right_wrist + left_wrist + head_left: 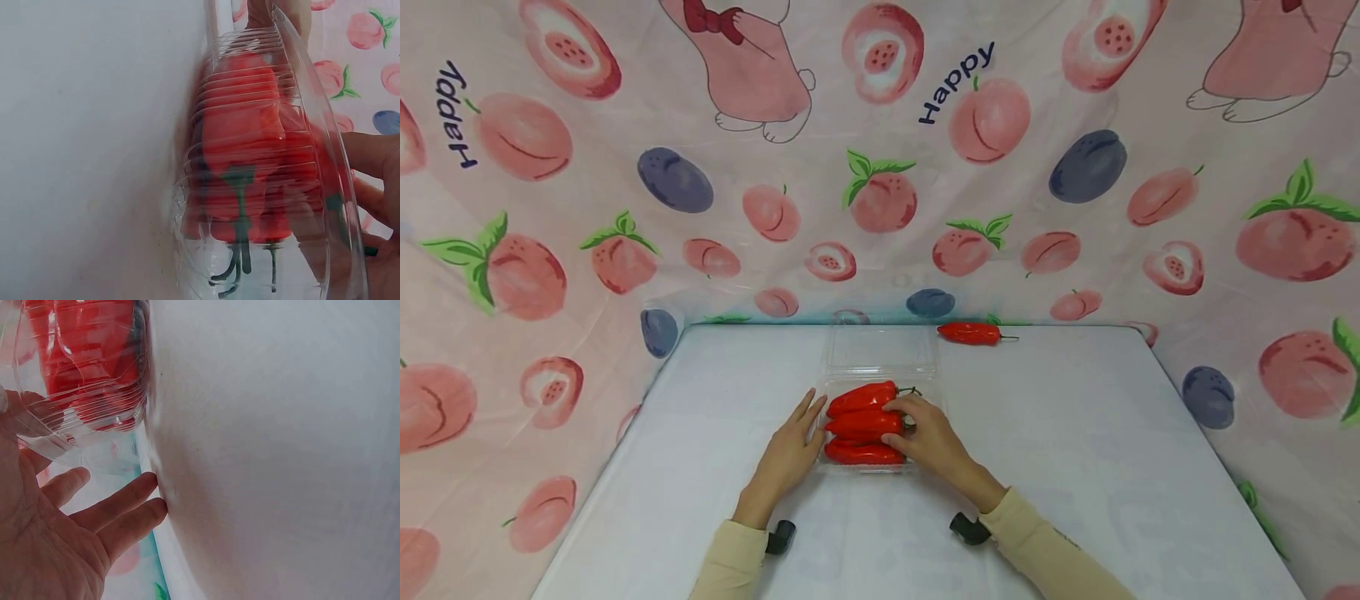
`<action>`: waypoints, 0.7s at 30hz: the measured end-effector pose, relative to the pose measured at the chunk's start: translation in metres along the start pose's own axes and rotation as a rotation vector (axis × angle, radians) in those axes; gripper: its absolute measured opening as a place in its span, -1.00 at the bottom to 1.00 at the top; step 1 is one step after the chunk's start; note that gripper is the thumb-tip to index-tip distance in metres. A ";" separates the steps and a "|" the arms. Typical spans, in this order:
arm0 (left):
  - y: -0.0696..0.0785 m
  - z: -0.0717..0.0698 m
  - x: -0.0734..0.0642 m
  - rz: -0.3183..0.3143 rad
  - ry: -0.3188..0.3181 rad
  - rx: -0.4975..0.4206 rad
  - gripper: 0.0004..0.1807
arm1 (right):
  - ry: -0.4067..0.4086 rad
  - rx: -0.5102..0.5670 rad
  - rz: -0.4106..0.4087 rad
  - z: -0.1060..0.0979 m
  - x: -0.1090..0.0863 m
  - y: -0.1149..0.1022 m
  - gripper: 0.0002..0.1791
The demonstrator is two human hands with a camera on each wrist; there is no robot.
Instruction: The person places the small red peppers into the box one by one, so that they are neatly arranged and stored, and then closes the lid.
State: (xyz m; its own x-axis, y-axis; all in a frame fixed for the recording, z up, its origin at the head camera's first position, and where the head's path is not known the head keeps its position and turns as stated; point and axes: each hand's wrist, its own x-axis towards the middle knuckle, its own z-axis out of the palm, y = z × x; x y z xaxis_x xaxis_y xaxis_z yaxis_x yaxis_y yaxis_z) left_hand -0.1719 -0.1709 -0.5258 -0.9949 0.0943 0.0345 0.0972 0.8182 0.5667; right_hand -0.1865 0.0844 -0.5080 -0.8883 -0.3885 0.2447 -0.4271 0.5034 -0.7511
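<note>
A clear plastic clamshell box point(874, 469) stands mid-table, its lid point(882, 348) folded open toward the back. Inside, red peppers lie in a stack: an upper one point(857, 400), a middle one point(856, 426) and a lower one point(859, 452). My right hand point(931, 437) grips the middle pepper near its stem end, thumb and fingers on either side. Beside the box's left wall, my left hand point(790, 454) has relaxed, spread fingers and a thumb at the rim. In the right wrist view, green stems point(240, 206) show through the ribbed wall.
Another red pepper point(970, 334) lies at the table's back edge, right of the lid. A fruit-print cloth point(880, 275) hangs behind the white tabletop point(1075, 417). Dark wrist cameras point(970, 529) sit below both wrists.
</note>
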 end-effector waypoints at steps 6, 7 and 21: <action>0.000 0.000 0.000 -0.006 -0.001 -0.004 -0.41 | -0.022 0.039 0.020 -0.006 -0.002 -0.002 -0.53; 0.000 0.000 0.000 -0.008 -0.001 -0.002 -0.40 | -0.022 0.037 0.024 -0.007 -0.002 -0.002 -0.53; 0.000 -0.002 0.001 -0.010 -0.008 -0.009 -0.40 | 0.007 0.007 -0.027 -0.025 -0.003 -0.006 -0.57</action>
State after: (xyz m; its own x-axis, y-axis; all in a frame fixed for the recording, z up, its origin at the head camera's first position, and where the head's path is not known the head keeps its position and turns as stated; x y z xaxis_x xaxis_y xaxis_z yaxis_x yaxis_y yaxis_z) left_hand -0.1726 -0.1721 -0.5245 -0.9957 0.0903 0.0220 0.0865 0.8140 0.5744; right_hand -0.1854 0.1017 -0.4890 -0.8776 -0.3968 0.2689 -0.4496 0.4870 -0.7487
